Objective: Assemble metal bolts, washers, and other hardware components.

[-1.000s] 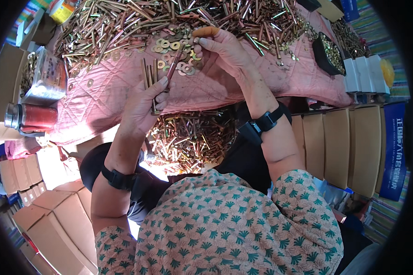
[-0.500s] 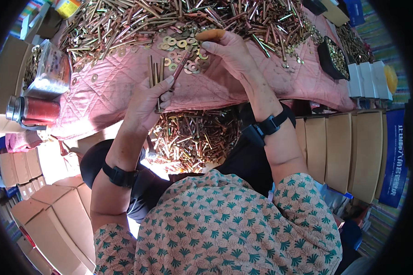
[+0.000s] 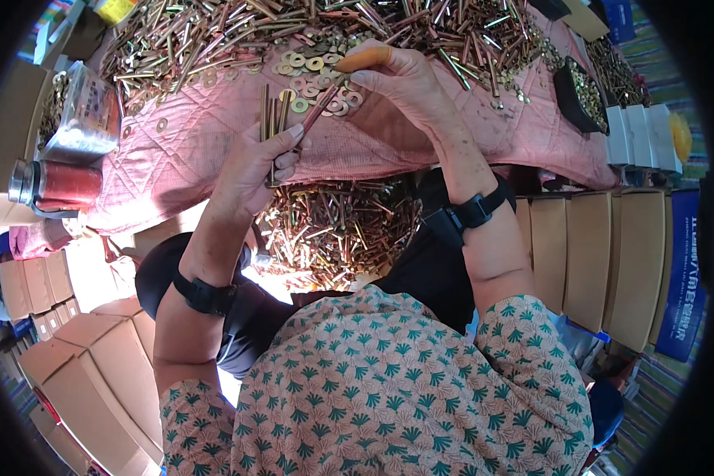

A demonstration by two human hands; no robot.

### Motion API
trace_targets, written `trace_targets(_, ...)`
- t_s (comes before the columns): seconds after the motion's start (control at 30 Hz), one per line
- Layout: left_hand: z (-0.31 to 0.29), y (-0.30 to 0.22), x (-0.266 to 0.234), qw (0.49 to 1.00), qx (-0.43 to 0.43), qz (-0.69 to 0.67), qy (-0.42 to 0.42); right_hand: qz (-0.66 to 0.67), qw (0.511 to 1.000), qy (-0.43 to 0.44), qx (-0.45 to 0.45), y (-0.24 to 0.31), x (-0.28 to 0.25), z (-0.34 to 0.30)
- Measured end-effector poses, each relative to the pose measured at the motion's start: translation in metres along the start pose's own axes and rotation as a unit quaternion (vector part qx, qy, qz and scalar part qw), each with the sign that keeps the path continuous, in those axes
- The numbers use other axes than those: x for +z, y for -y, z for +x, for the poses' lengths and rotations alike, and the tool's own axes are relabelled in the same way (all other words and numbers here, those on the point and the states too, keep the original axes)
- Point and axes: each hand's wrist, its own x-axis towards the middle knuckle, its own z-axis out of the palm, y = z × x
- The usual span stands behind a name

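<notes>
My left hand (image 3: 254,165) is closed round several long, brassy metal bolts (image 3: 265,111), most of them pointing up and away from me. One reddish bolt (image 3: 319,105) slants out to the right past my left thumb. At its far end, my right hand (image 3: 412,83) has thumb and index finger bent together in a pinch. An orange finger cover (image 3: 365,59) sits on the right index finger. Whatever lies between those fingertips is too small to make out. Loose flat washers (image 3: 315,63) lie on the pink quilted cloth (image 3: 214,131) just beyond both hands.
A large heap of bolts (image 3: 214,40) spreads across the back of the cloth. More bolts (image 3: 341,230) lie below its edge, between my legs. At left stand a clear plastic tub (image 3: 83,119) and a red flask (image 3: 70,186); at right, a black tray of small parts (image 3: 581,95) and cardboard boxes (image 3: 591,262).
My right hand has shifted slightly right, staying at the far end of the slanted bolt. The bolts in my left hand have tilted and spread a little.
</notes>
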Motion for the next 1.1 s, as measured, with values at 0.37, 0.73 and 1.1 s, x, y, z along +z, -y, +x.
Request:
trace_targets(0.37,-0.001,0.001,-0.004,1.0,-0.008,0.029,0.009,0.046,0.995,0.037,0.083,0.001,-0.004,0.0)
trace_targets(0.73,0.002,0.002,-0.013,0.998,-0.042,0.041,0.032,0.023,0.998,0.04,0.053,-0.006,-0.002,-0.001)
trace_targets(1.1,0.006,0.007,-0.008,0.992,0.074,0.069,0.074,0.002,0.998,-0.041,0.056,-0.014,0.007,0.01)
